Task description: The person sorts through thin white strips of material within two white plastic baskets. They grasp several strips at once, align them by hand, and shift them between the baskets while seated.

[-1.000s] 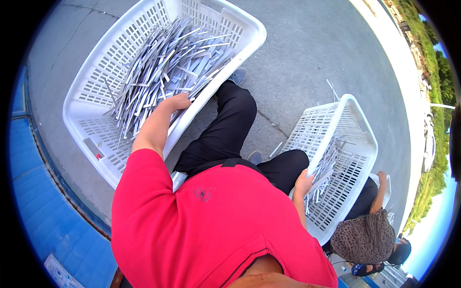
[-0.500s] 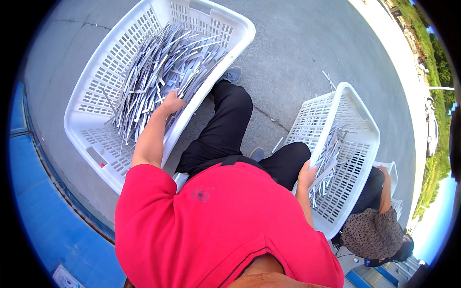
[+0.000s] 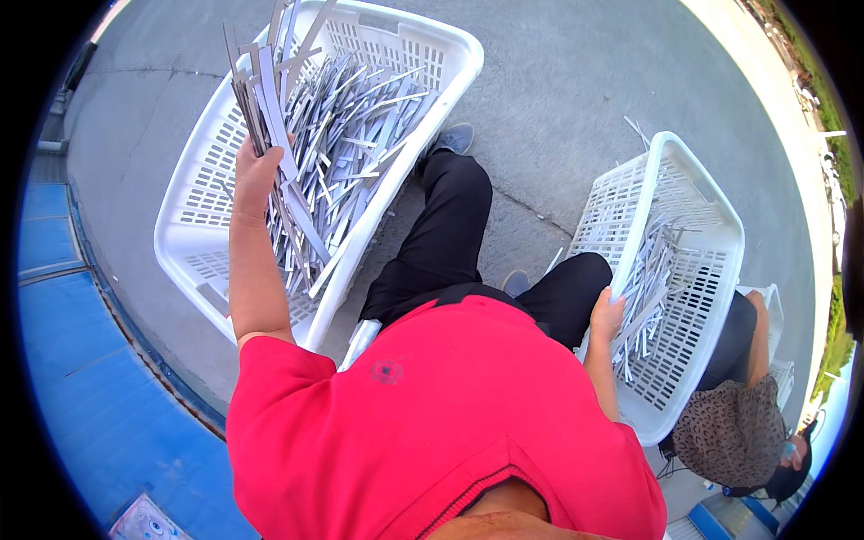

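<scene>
In my left hand is a bundle of thin grey and white strips, sticking up over the far left part of a large white plastic basket. My fingers are wrapped round its lower part. Many more loose strips lie jumbled in that basket; their material I cannot tell. My right hand is closed at the near left rim of a second white basket, on my right. That one holds a smaller heap of strips, and a wider strip lies close to my fingers.
My legs are between the two baskets, on grey concrete. Beyond the right basket sits another person in a patterned top, beside another white container. A blue panelled surface runs along the left. A few strips poke out behind the right basket.
My left hand has risen from the heap, moving left and away from me, and now lifts a bundle of strips. My right hand stays at the right basket's rim. The whole view has shifted slightly.
</scene>
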### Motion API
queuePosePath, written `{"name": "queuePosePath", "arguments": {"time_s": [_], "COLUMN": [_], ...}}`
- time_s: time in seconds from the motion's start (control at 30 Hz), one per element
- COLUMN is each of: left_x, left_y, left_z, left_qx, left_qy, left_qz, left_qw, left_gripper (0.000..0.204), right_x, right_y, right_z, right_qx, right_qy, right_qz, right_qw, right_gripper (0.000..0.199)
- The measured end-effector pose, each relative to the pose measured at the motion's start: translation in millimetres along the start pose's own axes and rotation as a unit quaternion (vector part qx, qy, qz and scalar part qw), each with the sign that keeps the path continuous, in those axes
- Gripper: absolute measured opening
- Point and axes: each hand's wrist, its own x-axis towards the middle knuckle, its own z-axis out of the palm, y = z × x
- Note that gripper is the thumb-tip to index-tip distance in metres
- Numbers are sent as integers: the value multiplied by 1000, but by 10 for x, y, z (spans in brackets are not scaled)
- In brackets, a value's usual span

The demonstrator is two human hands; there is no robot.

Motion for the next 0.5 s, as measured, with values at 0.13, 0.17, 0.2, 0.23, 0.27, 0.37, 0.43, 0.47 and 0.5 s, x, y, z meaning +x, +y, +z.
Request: {"name": "queuePosePath", "arguments": {"time_s": [0.13,0.17,0.2,0.23,0.27,0.37,0.43,0.47,0.5], "left_x": [18,49,28,-16,14,42,17,3,-19], "left_y": [341,388,559,732,825,1145,1410,1536,1670], "left_z": [-189,-266,-369,-341,-413,-485,-483,-502,-527], "left_qx": [-25,-31,-26,-48,-43,-66,-53,-43,-33], "left_qy": [28,26,30,60,54,95,134,150,166], "left_qz": [33,46,59,49,58,111,148,170,191], "left_qw": [999,998,997,996,996,987,978,973,967], "left_gripper": [28,28,28,28,28,29,30,30,30], "right_x": [25,23,23,44,62,48,73,79,62], "right_y": [-14,-9,-19,14,32,-2,55,78,76], "right_z": [-21,-34,-12,16,31,-25,15,33,33], "right_qx": [-2,-4,-2,-6,-4,-1,7,12,14], "right_qy": [-9,-10,-24,-17,-17,-24,-22,-21,-21], "right_qz": [5,7,4,-1,0,7,4,3,2], "right_qw": [1000,1000,1000,1000,1000,1000,1000,1000,1000], "right_gripper": [52,52,52,53,54,57,57,58,57]}}
